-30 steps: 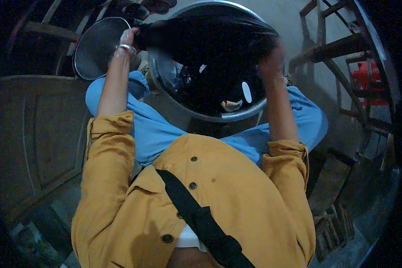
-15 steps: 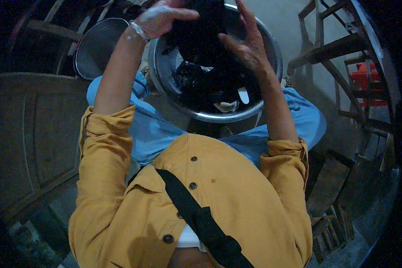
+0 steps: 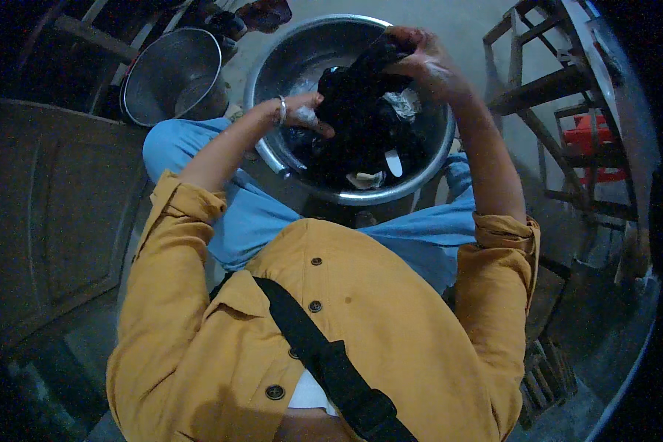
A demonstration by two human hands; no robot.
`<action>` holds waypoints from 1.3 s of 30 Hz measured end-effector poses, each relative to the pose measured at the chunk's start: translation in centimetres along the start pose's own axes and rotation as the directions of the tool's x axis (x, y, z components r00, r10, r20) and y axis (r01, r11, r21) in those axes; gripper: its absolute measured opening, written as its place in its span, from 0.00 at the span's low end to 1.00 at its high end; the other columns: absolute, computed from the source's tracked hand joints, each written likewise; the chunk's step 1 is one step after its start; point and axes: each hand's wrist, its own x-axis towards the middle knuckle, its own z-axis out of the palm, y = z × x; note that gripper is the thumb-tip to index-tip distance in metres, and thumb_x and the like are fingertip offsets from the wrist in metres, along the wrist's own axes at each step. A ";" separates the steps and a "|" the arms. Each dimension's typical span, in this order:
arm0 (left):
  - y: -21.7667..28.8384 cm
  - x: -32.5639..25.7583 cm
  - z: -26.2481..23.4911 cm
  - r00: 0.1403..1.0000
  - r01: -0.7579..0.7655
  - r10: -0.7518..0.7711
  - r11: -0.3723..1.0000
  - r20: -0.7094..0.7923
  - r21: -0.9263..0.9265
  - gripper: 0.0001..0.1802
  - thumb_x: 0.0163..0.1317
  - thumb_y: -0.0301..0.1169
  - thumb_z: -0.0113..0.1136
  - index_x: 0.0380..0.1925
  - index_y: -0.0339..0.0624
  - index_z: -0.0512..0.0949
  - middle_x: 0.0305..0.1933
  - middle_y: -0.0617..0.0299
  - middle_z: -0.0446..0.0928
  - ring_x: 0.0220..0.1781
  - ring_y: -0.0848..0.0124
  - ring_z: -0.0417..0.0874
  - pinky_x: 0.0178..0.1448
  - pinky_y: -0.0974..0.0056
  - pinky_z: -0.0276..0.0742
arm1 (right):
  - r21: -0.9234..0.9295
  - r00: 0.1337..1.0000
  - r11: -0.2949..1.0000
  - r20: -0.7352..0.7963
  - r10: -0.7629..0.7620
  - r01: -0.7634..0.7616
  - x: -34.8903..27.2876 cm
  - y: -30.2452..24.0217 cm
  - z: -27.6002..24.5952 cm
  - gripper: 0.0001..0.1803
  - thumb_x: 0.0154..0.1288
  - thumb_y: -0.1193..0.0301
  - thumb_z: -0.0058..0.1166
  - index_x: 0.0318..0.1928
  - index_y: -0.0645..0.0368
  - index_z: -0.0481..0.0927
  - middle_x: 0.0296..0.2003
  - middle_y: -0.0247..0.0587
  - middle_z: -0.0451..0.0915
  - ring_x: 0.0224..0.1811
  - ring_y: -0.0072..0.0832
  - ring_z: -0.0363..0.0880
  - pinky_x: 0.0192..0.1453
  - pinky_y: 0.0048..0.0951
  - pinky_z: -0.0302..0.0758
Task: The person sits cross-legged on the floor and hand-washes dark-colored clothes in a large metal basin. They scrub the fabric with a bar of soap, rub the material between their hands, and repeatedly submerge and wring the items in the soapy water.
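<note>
A wide metal basin [image 3: 276, 162] stands between my knees with dark wet-looking cloth in it. My right hand [image 3: 427, 65] is closed on a bunched part of the black cloth [image 3: 361, 85], lifted near the far right rim. Lower down, at the basin's left side, my left hand [image 3: 309, 116] grips the same cloth, its fingers partly hidden by the black folds. Whitish foam shows on both hands. A white flat strip [image 3: 393, 163] lies on the dark cloth at the near right. Beside it is a pale crumpled piece [image 3: 366, 180]; another pale patterned bit [image 3: 403, 104] sits below my right hand.
A metal bucket [image 3: 173, 77] stands left of the basin. Dark reddish items [image 3: 264, 15] lie on the floor beyond it. A wooden panel [image 3: 66, 221] is at the left. Wooden frames [image 3: 541, 85] and a red plastic stool [image 3: 595, 140] stand at the right.
Both hands have come down from the far edge into the basin. My left hand moved nearer and lower, my right hand slightly right, and the raised black cloth sank with them.
</note>
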 end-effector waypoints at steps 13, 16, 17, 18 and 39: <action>13.8 1.2 -9.8 0.913 -0.389 0.285 0.388 0.293 0.835 0.14 0.43 0.40 0.59 0.29 0.46 0.77 0.43 0.61 0.71 0.54 0.67 0.66 0.62 0.49 0.45 | -0.954 0.862 0.270 0.023 0.507 -0.134 -3.5 -0.7 -6.5 0.20 0.36 0.64 0.63 0.30 0.63 0.76 0.31 0.49 0.75 0.38 0.41 0.73 0.40 0.35 0.69; 20.2 0.5 -6.2 0.852 -0.505 0.149 0.486 0.502 0.713 0.08 0.42 0.30 0.56 0.23 0.39 0.74 0.37 0.59 0.73 0.54 0.63 0.67 0.65 0.43 0.35 | -0.994 0.988 0.065 0.078 -0.136 0.088 -4.1 6.6 -10.2 0.21 0.39 0.58 0.60 0.34 0.56 0.75 0.31 0.46 0.76 0.43 0.37 0.71 0.47 0.33 0.67; 19.9 0.3 -4.6 0.849 -0.485 0.100 0.535 0.519 0.692 0.06 0.41 0.28 0.55 0.21 0.38 0.73 0.35 0.58 0.73 0.53 0.62 0.68 0.65 0.43 0.36 | -0.992 0.943 -0.007 0.120 -0.310 0.124 -3.9 9.0 -11.1 0.19 0.40 0.59 0.59 0.33 0.56 0.76 0.30 0.46 0.76 0.44 0.37 0.71 0.48 0.34 0.67; 18.1 1.2 -1.6 0.856 -0.429 0.024 0.589 0.516 0.685 0.05 0.40 0.27 0.54 0.20 0.38 0.72 0.33 0.57 0.72 0.51 0.62 0.70 0.65 0.44 0.37 | -0.985 0.888 -0.014 0.162 -0.431 0.173 -3.9 13.7 -12.0 0.14 0.42 0.65 0.57 0.30 0.59 0.76 0.29 0.47 0.76 0.42 0.38 0.71 0.47 0.34 0.66; 8.9 0.4 -2.3 0.937 -0.348 0.251 0.642 -0.241 -0.684 0.16 0.43 0.21 0.59 0.36 0.44 0.76 0.52 0.55 0.68 0.55 0.67 0.67 0.57 0.64 0.63 | 0.015 0.712 0.870 -0.568 0.414 -0.493 -5.7 5.7 -3.0 0.31 0.52 0.42 0.44 0.20 0.61 0.73 0.17 0.36 0.69 0.21 0.25 0.65 0.28 0.26 0.63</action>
